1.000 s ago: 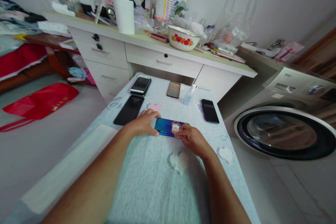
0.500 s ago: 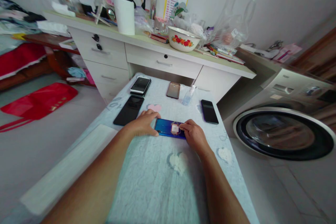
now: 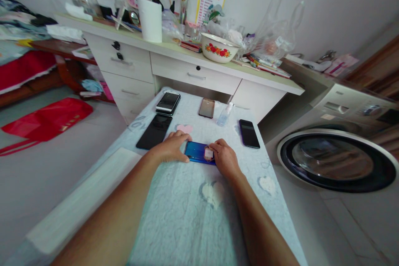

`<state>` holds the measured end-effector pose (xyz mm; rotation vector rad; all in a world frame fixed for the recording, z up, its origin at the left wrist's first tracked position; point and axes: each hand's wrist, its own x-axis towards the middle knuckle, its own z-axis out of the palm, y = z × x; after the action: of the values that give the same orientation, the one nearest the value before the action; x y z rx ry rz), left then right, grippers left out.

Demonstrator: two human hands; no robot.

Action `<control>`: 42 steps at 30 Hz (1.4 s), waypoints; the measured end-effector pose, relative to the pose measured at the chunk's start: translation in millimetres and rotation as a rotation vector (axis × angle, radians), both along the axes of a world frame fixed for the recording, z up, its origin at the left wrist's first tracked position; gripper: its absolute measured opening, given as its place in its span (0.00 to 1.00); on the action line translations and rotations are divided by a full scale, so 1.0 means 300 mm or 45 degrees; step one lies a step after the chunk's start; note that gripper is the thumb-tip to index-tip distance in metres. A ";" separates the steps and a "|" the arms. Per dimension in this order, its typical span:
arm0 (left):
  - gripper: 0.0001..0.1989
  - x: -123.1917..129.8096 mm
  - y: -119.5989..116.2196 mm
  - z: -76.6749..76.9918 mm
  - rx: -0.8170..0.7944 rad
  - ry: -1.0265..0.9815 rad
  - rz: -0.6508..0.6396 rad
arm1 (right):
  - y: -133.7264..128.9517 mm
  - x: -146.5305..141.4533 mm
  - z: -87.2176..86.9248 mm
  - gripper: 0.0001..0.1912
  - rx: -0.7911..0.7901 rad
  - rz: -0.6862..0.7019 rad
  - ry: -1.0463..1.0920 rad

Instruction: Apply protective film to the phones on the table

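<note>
A blue phone [image 3: 195,151] lies back up on the cloth-covered table [image 3: 183,212], with a ring-like holder [image 3: 208,153] on its back. My left hand [image 3: 173,145] grips the phone's left end between thumb and fingers. Over the phone's right part is my right hand [image 3: 225,157], its fingers pinched together at the holder; the fingertips partly hide it. A black phone [image 3: 155,131] lies just beyond my left hand, and another dark phone [image 3: 249,133] is off to the right.
Stacked phones [image 3: 168,103], a phone case [image 3: 206,108] and a clear spray bottle [image 3: 225,114] stand or lie at the table's far end. Behind is a desk with a flowered bowl [image 3: 220,48]. A washing machine [image 3: 336,133] is at the right.
My right hand has shifted slightly left over the phone and now covers more of the holder's right side. My left hand keeps its grip. The view has shifted a little.
</note>
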<state>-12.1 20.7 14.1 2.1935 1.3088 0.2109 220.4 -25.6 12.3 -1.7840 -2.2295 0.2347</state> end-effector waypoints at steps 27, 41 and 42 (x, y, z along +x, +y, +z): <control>0.34 -0.002 0.002 -0.010 0.009 -0.041 0.007 | 0.085 -0.166 0.032 0.16 -0.074 0.191 -0.128; 0.32 -0.002 0.000 -0.006 0.002 -0.019 0.005 | 0.058 -0.034 0.022 0.15 -0.106 0.068 -0.154; 0.32 -0.003 0.001 -0.008 0.005 -0.020 0.002 | 0.056 -0.026 0.020 0.15 -0.106 0.063 -0.150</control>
<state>-13.0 20.9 11.8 2.1901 1.3028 0.2312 212.4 -8.8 18.3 -1.8310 -2.3804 0.2421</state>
